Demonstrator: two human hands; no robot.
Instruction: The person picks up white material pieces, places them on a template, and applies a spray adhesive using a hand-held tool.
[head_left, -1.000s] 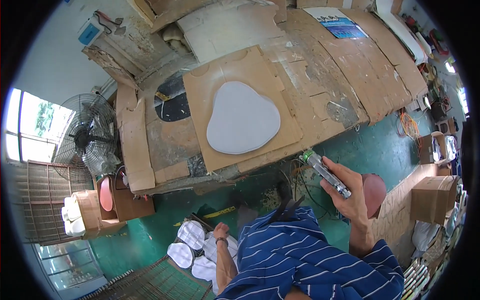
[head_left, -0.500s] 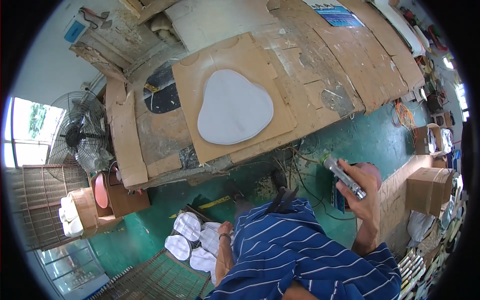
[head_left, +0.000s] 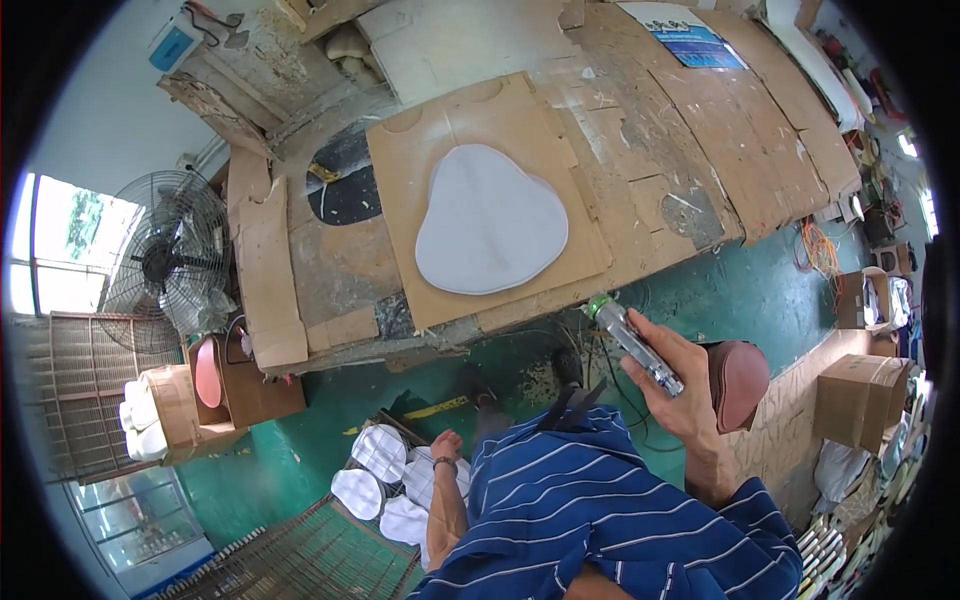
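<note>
**Right hand (head_left: 685, 385) clamped on metal tool (head_left: 632, 343)**

Head view: the pale pad (head_left: 490, 222) lies at 12 o'clock on a cardboard sheet (head_left: 405, 165); a bump at the edge of the counter (head_left: 345, 262) could shift it. At 4 o'clock, fingers wrap the tool. Near 6 o'clock, the left hand (head_left: 447, 446) hangs, fingers loosely apart, seemingly empty, near white pads (head_left: 380, 452).

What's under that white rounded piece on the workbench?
The white piece lies over a brown cardboard sheet, visible around it on the workbench. Whatever is directly beneath its middle is covered, so I can't tell.
</note>
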